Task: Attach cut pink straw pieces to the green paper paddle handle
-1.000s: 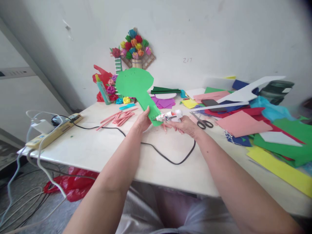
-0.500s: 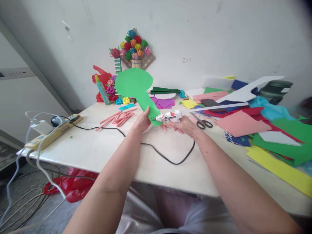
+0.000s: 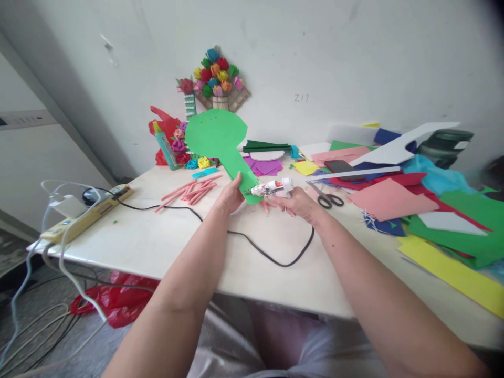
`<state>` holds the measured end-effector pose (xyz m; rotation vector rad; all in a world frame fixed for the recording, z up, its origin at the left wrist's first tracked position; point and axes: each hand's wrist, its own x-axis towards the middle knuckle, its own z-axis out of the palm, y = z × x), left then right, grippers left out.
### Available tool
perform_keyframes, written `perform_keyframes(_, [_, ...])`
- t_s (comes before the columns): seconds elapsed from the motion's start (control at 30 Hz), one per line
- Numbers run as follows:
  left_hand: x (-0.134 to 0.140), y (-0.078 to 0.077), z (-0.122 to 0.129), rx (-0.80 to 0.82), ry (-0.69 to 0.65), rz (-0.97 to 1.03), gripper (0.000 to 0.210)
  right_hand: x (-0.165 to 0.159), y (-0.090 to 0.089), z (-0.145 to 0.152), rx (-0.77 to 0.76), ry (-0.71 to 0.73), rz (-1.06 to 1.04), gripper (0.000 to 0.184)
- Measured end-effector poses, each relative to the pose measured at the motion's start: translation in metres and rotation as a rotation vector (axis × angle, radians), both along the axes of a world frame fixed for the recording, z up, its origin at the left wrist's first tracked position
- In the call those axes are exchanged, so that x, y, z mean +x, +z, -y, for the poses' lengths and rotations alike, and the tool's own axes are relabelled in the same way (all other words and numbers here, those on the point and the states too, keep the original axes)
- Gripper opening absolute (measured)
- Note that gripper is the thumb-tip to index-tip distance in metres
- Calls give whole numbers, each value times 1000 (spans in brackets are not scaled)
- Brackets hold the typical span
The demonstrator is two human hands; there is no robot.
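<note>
My left hand [image 3: 231, 196] is closed on the lower strip of a green paper cutout [image 3: 217, 134], which has a wide rounded head and a straight stem. The cutout is held up off the table, tilted, with small dots along its top and at the stem's lower end. In my right hand [image 3: 295, 202] is a white glue gun [image 3: 277, 187], its nozzle at the lower end of the stem. Whether the tip touches the paper I cannot tell. A black cord [image 3: 271, 257] loops over the table below my hands. Pink paper sticks [image 3: 197, 190] lie left of the cutout.
Scissors [image 3: 329, 200] lie right of my right hand, beside piled coloured sheets [image 3: 394, 198] and a dark phone [image 3: 342, 169]. A glue bottle [image 3: 166, 147] and paper flowers [image 3: 216, 73] stand at the back. A power strip [image 3: 88, 212] sits at the left edge.
The glue gun's nozzle has shifted very slightly left along the stem's lower end. Both hands keep their hold, and the rest looks the same.
</note>
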<state>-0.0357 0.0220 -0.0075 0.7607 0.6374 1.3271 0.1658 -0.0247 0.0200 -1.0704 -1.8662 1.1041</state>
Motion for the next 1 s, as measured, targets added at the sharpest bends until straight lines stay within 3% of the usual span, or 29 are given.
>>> perform_keyframes(0.5, [1, 1, 3, -2, -18, 5, 25, -1, -5, -3, -60, 0, -42, 39])
perform_keyframes(1.0, [1, 1, 2, 3, -25, 9, 30, 2, -2, -2, -75, -23, -59, 37])
